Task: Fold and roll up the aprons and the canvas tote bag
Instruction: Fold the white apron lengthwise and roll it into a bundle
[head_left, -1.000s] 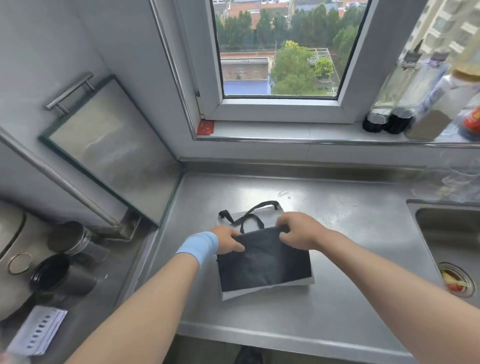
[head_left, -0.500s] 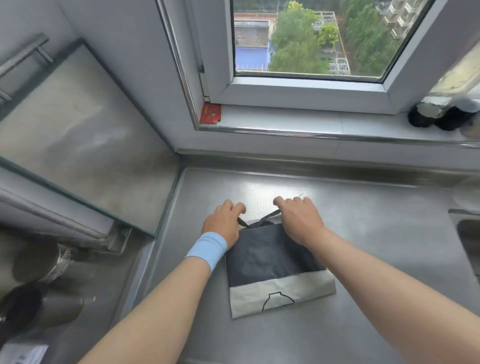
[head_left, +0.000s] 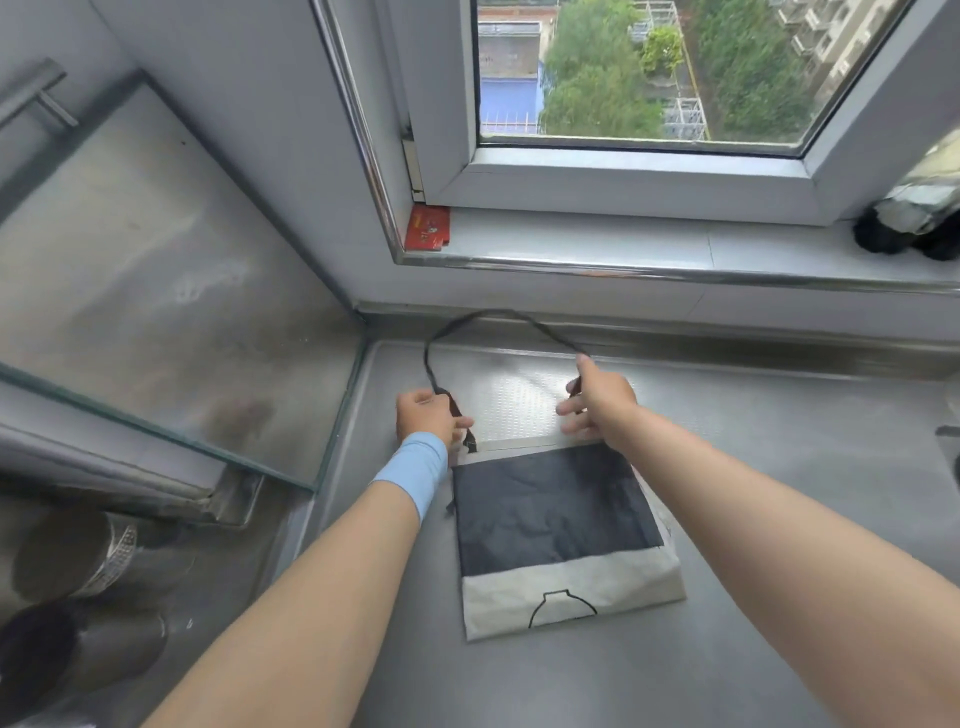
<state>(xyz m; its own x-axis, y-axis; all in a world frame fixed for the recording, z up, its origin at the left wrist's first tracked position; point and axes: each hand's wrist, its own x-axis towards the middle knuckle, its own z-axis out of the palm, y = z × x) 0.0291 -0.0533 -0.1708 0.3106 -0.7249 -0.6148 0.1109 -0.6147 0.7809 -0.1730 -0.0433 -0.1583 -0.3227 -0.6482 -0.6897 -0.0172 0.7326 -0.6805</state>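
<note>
A canvas tote bag (head_left: 556, 525) lies flat on the steel counter (head_left: 753, 467), black above and cream below with a small black outline drawing. Its black strap (head_left: 488, 315) arcs toward the back wall in a wide loop. My left hand (head_left: 427, 415), with a light blue wristband, grips the strap's left end just past the bag's top left corner. My right hand (head_left: 597, 397) pinches the strap's right end above the bag's top edge, with the other fingers spread. No apron is in view.
A glass panel (head_left: 171, 291) leans along the left. Dark metal cups (head_left: 83, 613) lie at lower left. A window sill (head_left: 675, 244) runs behind, with a red packet (head_left: 427, 227) at its left and a dark bottle (head_left: 914, 218) at right.
The dark flap went from being folded over the bag to lying flat. Both hands moved to the bag's top edge and pulled the strap out into a wide loop toward the wall.
</note>
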